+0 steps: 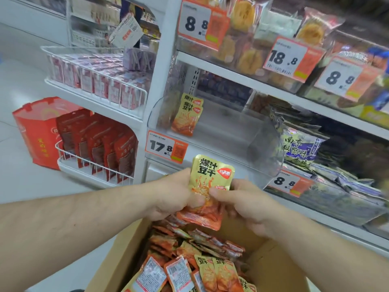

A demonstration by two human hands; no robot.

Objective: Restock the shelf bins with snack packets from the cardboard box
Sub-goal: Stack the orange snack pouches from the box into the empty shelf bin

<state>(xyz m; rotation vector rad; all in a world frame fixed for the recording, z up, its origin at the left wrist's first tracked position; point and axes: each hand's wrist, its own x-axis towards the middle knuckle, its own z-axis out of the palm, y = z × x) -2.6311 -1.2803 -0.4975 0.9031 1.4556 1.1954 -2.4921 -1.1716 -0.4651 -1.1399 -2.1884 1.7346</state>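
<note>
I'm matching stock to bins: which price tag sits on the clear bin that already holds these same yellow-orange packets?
The 17.8 price tag, on the clear bin holding matching packets. The other tags front different snacks.

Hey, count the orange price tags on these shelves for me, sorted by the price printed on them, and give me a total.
8.8 tags: 3
17.8 tag: 1
18.8 tag: 1
Total: 5
</note>
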